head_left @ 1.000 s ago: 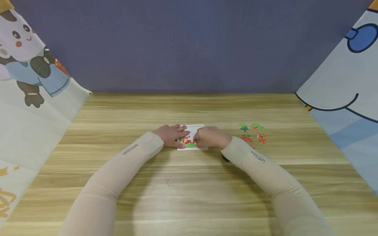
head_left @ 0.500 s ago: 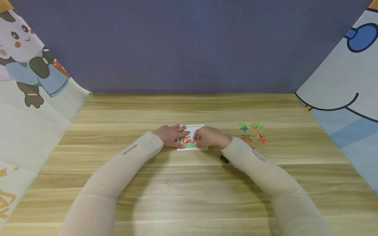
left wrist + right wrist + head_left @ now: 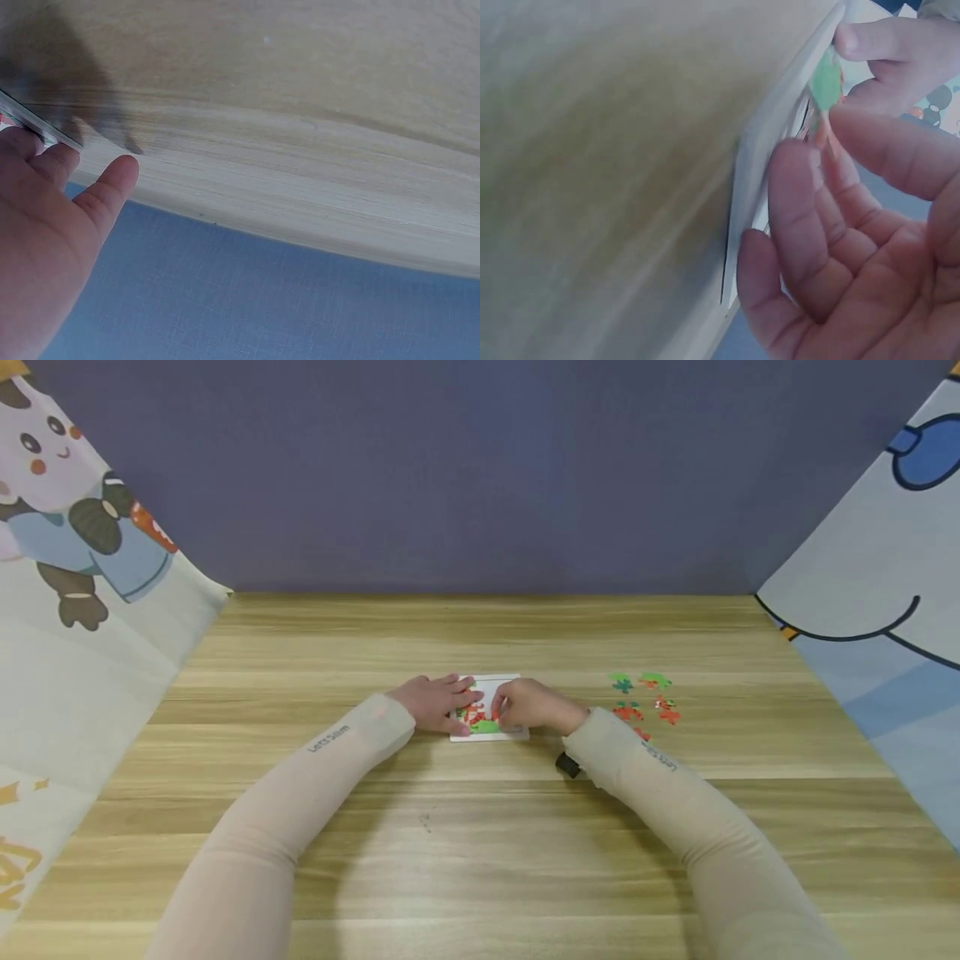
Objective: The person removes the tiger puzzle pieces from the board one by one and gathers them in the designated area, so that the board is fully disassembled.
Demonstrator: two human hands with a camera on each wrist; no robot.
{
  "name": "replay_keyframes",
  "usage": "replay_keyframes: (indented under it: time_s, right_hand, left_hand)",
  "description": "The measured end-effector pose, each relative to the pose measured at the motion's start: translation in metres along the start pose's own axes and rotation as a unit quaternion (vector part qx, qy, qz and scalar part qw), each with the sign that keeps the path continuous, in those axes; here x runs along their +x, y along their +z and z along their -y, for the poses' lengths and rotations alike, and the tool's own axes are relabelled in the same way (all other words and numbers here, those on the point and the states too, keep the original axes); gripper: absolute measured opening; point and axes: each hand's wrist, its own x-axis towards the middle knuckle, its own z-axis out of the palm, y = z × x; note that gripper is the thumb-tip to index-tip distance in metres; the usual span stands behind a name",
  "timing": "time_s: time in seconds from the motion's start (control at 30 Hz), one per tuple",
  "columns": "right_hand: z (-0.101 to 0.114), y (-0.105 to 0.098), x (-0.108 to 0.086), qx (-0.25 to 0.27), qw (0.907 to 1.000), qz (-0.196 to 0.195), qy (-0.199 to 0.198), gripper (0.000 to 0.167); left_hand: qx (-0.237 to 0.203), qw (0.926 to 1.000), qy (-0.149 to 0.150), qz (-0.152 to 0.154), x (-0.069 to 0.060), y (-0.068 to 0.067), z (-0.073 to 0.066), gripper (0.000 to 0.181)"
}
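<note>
White rectangular puzzle board (image 3: 491, 684): lies flat near the middle of wide, light-brown wood-grain table (image 3: 480, 860). On its left part, left hand (image 3: 435, 702) with fingers spread wide. At its right part, right hand (image 3: 538, 706) with fingers bent narrowly toward the thumb; cannot tell if something is pinched. Between both hands, on the board, flat red and green jigsaw pieces (image 3: 483, 727). Well apart, to the right, small loose puzzle pieces (image 3: 627, 714).

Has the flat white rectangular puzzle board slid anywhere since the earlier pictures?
No: in the head view, the flat white puzzle board sits in the same place against the far edge of the light-brown wooden table.
</note>
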Motion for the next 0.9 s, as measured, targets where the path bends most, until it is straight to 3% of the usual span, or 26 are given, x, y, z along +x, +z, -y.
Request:
replay_keyframes:
  time_s: [0.47,0.9]
  right_hand:
    - [-0.001,-0.001,-0.004,0.053,0.9984,0.000,-0.021,0.019]
    - [-0.017,-0.010,-0.013,0.051,0.9967,-0.025,-0.057,0.020]
  left_hand:
    - [-0.007,1.0000,-0.005,0.004,-0.003,-0.001,-0.002,0.077]
    - [-0.007,1.0000,0.003,0.004,-0.007,-0.002,-0.005,0.076]
